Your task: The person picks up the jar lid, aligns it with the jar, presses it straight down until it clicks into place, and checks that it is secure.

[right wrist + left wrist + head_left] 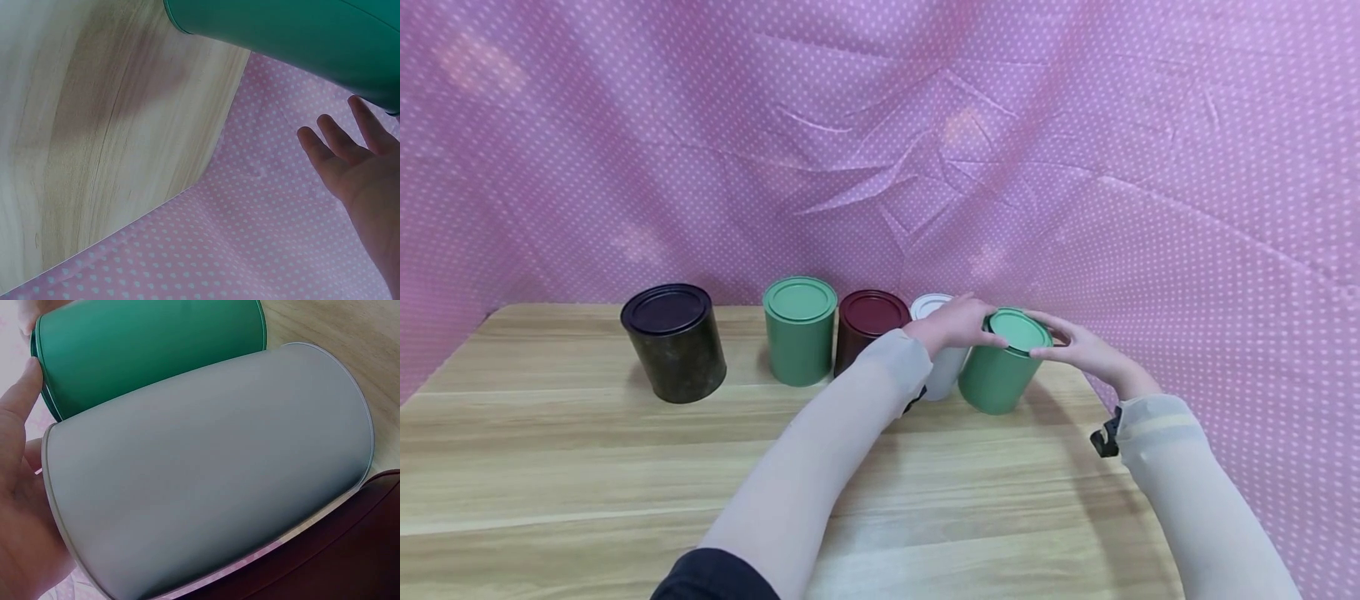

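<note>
Wooden table (587,467), pink dotted cloth (1075,167) hung behind and to the right.

Green tin (1000,367) stands at the right end of a row of tins, near the table's right edge. Long axis close to vertical, lid (1018,330) facing up, top leaning slightly right and toward the back; base on the wood. It sits just beside the white tin (942,360), which is upright; whether the two touch is unclear from the head view, though in the left wrist view the green wall (150,344) and white wall (212,469) look pressed together.

Left hand (958,323): reaches over the white tin, fingertips at the left rim of the green lid. Fingers extended and only gently bent, not wrapped round anything. In the left wrist view a finger (19,394) lies against the green tin's lid edge.

Right hand (1078,346): comes in from the right, fingers straight and together, tips touching the right rim of the lid. In the right wrist view the fingers (340,140) are spread and straight, one reaching the green tin (300,37). No grasp shown.

Rest of row, all upright, lids on: dark red tin (868,329) just left of the white one, second green tin (800,331) beside that, black tin (673,342) well apart at far left.
</note>
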Motion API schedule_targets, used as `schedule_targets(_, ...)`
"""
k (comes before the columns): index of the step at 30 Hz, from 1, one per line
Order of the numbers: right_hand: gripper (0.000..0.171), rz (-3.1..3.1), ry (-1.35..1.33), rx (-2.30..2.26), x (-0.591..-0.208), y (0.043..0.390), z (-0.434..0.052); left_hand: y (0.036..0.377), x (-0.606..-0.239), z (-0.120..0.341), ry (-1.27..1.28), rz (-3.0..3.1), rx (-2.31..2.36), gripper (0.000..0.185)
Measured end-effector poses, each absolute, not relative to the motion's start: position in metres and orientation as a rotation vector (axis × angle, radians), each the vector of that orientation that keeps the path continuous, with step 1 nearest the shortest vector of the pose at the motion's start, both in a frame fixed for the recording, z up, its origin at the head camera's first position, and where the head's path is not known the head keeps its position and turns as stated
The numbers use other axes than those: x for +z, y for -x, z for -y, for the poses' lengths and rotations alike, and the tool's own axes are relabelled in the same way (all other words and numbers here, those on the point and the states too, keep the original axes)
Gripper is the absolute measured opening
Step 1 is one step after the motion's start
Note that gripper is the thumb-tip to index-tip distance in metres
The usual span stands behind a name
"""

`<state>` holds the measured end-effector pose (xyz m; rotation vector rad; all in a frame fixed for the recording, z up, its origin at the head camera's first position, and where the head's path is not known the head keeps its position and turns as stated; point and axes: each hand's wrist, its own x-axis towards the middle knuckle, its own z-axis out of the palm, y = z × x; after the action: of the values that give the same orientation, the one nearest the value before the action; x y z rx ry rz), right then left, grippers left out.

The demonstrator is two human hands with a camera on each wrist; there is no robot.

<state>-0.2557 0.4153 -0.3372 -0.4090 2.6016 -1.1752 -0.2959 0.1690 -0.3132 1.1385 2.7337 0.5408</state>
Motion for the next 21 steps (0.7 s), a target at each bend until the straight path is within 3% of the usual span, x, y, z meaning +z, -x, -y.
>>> schedule_targets(21, 0.072, -2.55, 0.334, -1.164, -0.3347, 0.2472, -0.4119, 0.2905, -0.3132, -0.1679, -1.036, -2.717, 0.47, 0.067)
